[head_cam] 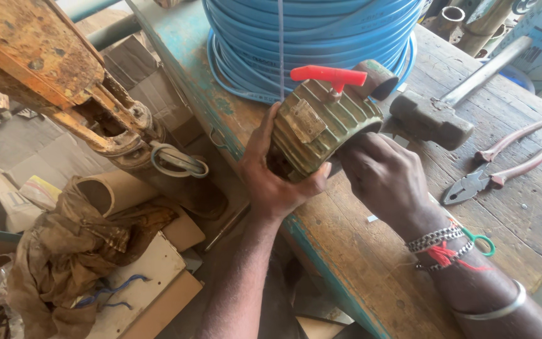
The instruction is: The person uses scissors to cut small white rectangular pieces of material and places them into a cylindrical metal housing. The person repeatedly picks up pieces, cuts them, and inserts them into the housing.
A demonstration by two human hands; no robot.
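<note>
Left fingers (321, 171): I see them curled under the lower rim of the ribbed metal housing (321, 125), thumb up its near side; my left hand (271, 182) is closed around it and cradles it from below.
Right fingers (362, 147): tucked in against the open end of the housing; I cannot tell whether they pinch anything inside. My right hand (387, 179) presses against that end, wrist over the counter (359, 263).
Where the housing is: held in the air just above the counter's near-left edge, tilted, with its red lever handle (329, 75) on top.
How I judge it will handle: cast metal, so heavy and rigid; the ribs give good purchase, and the greenish, worn paint looks dry rather than slick. Not fragile, though the thin red lever is the weak part.
Where I would take hold: around the ribbed body with support beneath, never by the lever.
Around it: a blue hose coil (312, 37) behind at the far edge, a hammer (431, 119) just right, pliers (490, 176) further right.
</note>
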